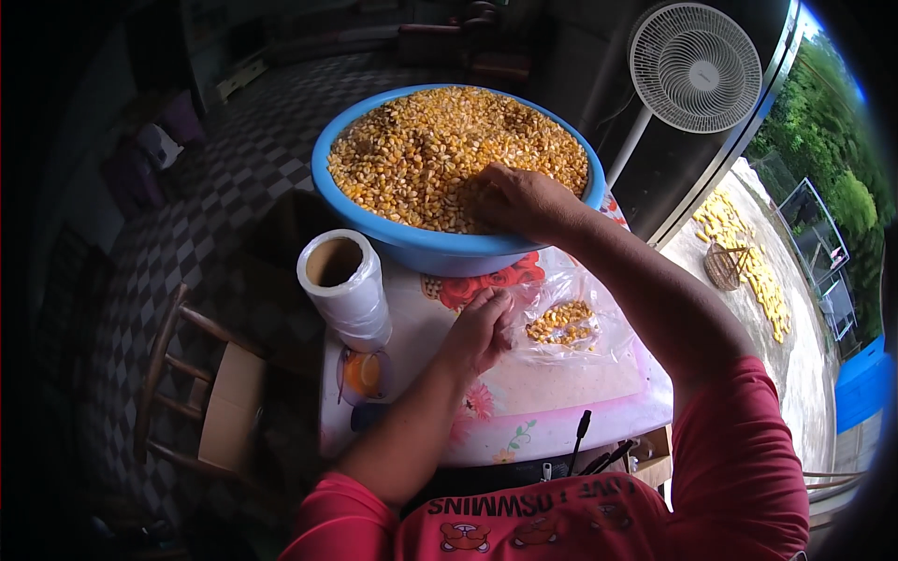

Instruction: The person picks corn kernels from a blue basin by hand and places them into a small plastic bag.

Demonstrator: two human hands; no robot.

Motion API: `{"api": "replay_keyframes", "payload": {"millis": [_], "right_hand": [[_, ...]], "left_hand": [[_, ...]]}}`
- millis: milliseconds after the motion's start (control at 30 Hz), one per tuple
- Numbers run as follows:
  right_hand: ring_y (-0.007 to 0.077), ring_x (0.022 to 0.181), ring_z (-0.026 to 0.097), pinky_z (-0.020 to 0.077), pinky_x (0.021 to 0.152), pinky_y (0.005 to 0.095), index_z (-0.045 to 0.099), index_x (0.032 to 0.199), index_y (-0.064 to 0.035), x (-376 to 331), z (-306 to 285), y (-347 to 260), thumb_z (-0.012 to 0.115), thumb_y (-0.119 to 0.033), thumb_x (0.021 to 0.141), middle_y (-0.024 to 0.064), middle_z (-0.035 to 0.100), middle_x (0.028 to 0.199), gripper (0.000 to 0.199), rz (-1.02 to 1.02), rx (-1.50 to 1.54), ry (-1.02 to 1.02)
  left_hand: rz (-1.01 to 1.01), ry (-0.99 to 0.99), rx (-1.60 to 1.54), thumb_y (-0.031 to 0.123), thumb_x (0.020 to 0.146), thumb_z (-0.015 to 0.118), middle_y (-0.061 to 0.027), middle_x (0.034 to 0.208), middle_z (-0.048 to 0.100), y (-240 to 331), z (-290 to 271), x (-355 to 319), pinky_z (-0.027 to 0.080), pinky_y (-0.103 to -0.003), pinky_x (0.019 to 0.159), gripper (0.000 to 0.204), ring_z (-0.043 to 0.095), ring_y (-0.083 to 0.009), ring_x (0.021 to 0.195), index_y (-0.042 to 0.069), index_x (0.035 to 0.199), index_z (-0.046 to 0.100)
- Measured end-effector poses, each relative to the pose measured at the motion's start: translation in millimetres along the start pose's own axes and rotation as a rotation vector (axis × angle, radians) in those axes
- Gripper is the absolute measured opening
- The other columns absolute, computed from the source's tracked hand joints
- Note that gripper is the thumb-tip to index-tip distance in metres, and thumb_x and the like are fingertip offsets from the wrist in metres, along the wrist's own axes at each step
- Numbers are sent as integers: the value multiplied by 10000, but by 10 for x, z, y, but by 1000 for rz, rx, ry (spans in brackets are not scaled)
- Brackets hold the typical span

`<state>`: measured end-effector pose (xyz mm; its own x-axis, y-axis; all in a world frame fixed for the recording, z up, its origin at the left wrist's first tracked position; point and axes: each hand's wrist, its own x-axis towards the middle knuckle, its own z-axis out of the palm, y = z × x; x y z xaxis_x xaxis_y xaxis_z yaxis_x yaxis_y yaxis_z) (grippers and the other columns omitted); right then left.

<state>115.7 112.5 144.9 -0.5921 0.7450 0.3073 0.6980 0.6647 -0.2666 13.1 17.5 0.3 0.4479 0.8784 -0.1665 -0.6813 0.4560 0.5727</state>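
A big blue basin (374, 229) full of yellow corn kernels (421, 150) stands at the far end of a small table (552, 393) with a flowered cover. My right hand (519, 198) reaches over the basin's near rim and digs into the kernels with curled fingers. My left hand (482, 327) pinches the edge of a clear plastic bag (571, 323) that lies on the table and holds a small heap of kernels. The two hands are apart, one above the other.
A white roll of plastic bags (346, 280) stands left of the bag, with an orange item (363, 372) in front of it. A wooden chair (201, 393) stands at the left, a white fan (694, 67) at the back right. Corn cobs (748, 266) lie outside.
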Motion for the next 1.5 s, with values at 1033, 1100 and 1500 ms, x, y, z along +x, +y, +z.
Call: {"api": "replay_keyframes", "payload": {"millis": [1033, 1100, 1500], "right_hand": [[327, 721, 603, 477, 648, 376, 540, 886, -45, -1290, 151, 309, 526, -162, 890, 162, 597, 771, 118, 135, 238, 7], [343, 722, 596, 472, 638, 400, 538, 889, -64, -1345, 179, 363, 511, -216, 893, 175, 594, 773, 154, 158, 191, -39], [350, 748, 583, 469, 674, 395, 524, 919, -41, -1389, 36, 323, 462, -178, 911, 189, 586, 787, 150, 83, 34, -149]], "left_hand": [[4, 62, 1, 220, 903, 526, 41, 592, 417, -39, 8, -5, 319, -208, 391, 142, 390, -68, 450, 140, 806, 461], [38, 70, 15, 214, 904, 523, 51, 582, 416, -65, -50, 42, 310, -201, 392, 142, 390, -59, 449, 153, 786, 473], [8, 54, -7, 201, 913, 501, 49, 589, 410, -56, -55, 44, 309, -210, 383, 121, 387, -62, 446, 155, 808, 462]]}}
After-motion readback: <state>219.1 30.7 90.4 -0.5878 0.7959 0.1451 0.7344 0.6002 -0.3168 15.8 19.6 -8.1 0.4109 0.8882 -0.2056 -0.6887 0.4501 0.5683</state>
